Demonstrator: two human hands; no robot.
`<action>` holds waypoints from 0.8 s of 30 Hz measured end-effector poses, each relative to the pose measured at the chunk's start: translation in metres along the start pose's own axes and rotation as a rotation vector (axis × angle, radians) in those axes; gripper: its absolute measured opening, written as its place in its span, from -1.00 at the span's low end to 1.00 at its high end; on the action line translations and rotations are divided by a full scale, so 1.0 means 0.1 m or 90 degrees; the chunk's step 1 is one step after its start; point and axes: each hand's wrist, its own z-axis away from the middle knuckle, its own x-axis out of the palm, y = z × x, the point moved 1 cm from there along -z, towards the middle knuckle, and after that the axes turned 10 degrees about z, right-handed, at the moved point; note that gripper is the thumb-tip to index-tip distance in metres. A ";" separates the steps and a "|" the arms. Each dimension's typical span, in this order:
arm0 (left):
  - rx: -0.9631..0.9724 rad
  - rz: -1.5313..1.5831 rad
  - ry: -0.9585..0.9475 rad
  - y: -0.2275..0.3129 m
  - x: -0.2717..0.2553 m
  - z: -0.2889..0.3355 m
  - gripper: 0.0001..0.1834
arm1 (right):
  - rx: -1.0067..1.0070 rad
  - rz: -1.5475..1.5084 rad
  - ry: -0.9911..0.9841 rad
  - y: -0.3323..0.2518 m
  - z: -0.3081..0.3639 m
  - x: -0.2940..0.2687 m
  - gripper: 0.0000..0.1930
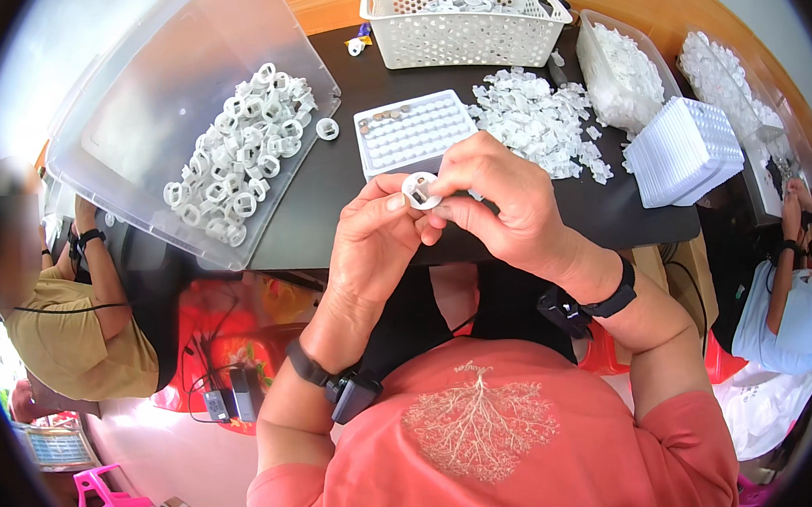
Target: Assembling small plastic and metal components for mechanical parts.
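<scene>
A small round white plastic piece with a dark slot in its middle is held up over the near part of the black table. The fingers of my left hand pinch it from the left. From the right, the thumb and forefinger of my right hand close at its edge; whether they also hold a tiny part is hidden. Just beyond my hands lies a white tray with rows of round pockets, a few brownish discs in its far-left pockets. One similar round piece rests alone left of the tray.
A big clear bin of round pieces stands tilted at left. Loose white plastic bits are heaped right of the tray, by stacked trays. A perforated basket and a full clear tub stand behind. People sit at both sides.
</scene>
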 end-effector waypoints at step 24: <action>0.022 -0.075 0.079 -0.01 -0.04 0.11 -0.72 | 0.286 -0.183 -0.158 0.00 0.01 0.14 -0.76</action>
